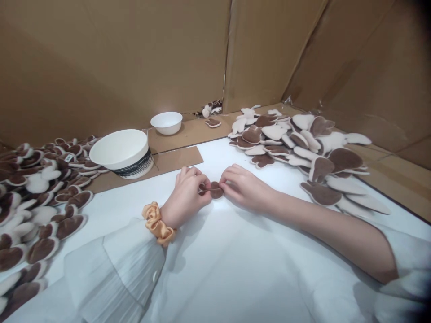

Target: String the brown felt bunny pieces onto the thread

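A small brown plush fabric piece [216, 191] lies low over the white table [215, 278], between my two hands. My left hand [191, 190], with an orange scrunchie [158, 224] at its wrist, pinches the piece's left part. Closed fingertips of my right hand [244, 186] grip its right edge. A thin fold or line runs across the piece; I cannot make out what it is. Much of the piece is hidden behind the fingers.
Brown-and-cream plush cutouts, some rabbit-shaped, form a heap [283, 139] at right and another heap [43, 202] at left. A large white bowl [117, 148] wrapped with black thread and a small white bowl [167, 124] stand behind. Cardboard walls [114, 58] enclose the table.
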Action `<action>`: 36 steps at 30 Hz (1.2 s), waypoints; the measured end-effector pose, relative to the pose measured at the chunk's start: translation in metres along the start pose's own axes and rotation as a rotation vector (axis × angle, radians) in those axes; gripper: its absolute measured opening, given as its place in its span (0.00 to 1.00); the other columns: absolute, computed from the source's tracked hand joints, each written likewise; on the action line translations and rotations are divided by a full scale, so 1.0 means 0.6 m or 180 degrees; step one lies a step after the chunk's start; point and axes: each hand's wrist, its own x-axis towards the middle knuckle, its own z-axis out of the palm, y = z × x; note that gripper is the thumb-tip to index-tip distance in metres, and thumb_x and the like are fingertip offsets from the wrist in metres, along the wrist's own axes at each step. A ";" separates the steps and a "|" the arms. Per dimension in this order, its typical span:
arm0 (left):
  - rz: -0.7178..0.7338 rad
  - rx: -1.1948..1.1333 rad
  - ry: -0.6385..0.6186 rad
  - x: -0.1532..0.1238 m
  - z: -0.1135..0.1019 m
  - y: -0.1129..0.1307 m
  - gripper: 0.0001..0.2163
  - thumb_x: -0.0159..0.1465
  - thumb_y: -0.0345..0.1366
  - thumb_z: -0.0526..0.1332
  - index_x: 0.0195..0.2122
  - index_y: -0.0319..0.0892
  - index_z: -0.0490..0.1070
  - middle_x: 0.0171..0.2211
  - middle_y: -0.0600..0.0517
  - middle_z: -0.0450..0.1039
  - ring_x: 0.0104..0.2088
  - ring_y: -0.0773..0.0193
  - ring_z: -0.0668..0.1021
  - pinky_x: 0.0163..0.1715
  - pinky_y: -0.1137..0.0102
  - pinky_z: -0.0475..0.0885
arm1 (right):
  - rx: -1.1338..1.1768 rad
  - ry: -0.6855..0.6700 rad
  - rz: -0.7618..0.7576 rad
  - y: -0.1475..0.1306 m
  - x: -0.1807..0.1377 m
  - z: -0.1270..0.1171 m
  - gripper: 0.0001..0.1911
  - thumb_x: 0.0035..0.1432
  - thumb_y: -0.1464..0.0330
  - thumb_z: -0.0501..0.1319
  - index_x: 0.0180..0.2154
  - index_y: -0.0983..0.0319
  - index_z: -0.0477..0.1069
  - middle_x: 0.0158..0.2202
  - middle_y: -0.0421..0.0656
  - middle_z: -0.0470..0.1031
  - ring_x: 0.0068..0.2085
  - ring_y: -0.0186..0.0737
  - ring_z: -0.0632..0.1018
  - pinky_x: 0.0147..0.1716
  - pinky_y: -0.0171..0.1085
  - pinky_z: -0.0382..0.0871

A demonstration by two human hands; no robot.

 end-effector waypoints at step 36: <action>0.0014 0.0353 0.0132 -0.004 0.011 -0.002 0.02 0.52 0.32 0.57 0.25 0.40 0.65 0.30 0.50 0.65 0.38 0.58 0.64 0.39 0.63 0.60 | 0.1115 -0.0014 0.0333 0.015 0.007 0.000 0.09 0.50 0.72 0.58 0.36 0.62 0.63 0.35 0.41 0.71 0.37 0.36 0.68 0.35 0.34 0.61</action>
